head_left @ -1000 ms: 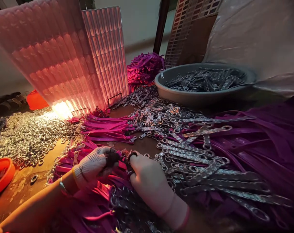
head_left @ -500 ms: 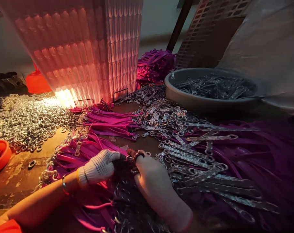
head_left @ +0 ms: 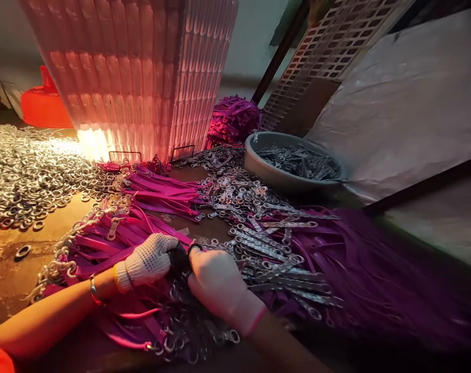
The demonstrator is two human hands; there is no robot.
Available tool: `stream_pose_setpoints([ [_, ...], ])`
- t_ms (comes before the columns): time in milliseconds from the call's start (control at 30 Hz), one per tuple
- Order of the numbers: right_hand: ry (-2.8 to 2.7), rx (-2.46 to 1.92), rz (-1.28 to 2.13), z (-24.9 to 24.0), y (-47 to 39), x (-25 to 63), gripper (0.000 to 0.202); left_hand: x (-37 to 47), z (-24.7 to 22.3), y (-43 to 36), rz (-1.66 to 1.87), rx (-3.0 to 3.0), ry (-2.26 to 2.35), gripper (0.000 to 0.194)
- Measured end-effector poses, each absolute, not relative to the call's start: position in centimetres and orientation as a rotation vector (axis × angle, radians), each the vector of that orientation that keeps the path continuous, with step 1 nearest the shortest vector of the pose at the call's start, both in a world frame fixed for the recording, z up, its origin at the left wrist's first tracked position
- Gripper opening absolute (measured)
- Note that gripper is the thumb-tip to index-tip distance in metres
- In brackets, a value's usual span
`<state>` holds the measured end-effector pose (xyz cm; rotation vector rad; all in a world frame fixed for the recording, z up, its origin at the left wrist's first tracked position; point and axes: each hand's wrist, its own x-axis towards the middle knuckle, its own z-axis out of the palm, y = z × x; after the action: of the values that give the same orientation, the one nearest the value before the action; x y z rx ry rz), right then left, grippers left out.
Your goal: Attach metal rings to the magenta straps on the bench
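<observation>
Fingers curled, their hold too dark to tell, I am poising my left hand (head_left: 147, 260) beside my right hand (head_left: 222, 286) above magenta straps (head_left: 96, 243).

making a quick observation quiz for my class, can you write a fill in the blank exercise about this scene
The left hand and right hand both wear ____. A bracelet circles the ____ wrist. In the picture, the bowl of metal pieces stands to the ____ of the ridged panels. A pink edge trims the ____ cuff.

Missing words: gloves; left; right; right
</observation>
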<state>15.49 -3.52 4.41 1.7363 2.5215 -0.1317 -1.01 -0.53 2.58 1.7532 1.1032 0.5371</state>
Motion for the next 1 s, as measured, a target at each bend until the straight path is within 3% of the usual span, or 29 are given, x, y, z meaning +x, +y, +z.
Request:
stream_pose_setpoints([
  [167, 2.497, 1.771, -0.165, 4.5, -4.7, 15.6, 0.023, -2.6, 3.5, 0.4, 0.647, 1.594, 1.022, 0.016],
  [300, 2.628, 1.824, -0.15, 4.6, -3.3, 20.5, 0.025, -3.9, 4.2, 1.3, 0.995, 0.796, 1.076, 0.016],
  [467, 2.08, 2.154, 0.312, 3.7, 3.5, 29.4, 0.024, -3.3, 5.3, 2.3, 1.053, 0.051, 1.034, 0.025],
  [733, 2.002, 1.995, 0.411, 1.7, 7.1, 32.7, 0.033, -1.2, 4.6, 1.4, 0.885, 0.291, 0.962, 0.043],
  [1000, 2.056, 2.094, 0.425, 4.7, 5.9, 33.3, 0.026, 0.1, 4.7, 0.0, 0.842, 0.485, 0.842, 0.037],
])
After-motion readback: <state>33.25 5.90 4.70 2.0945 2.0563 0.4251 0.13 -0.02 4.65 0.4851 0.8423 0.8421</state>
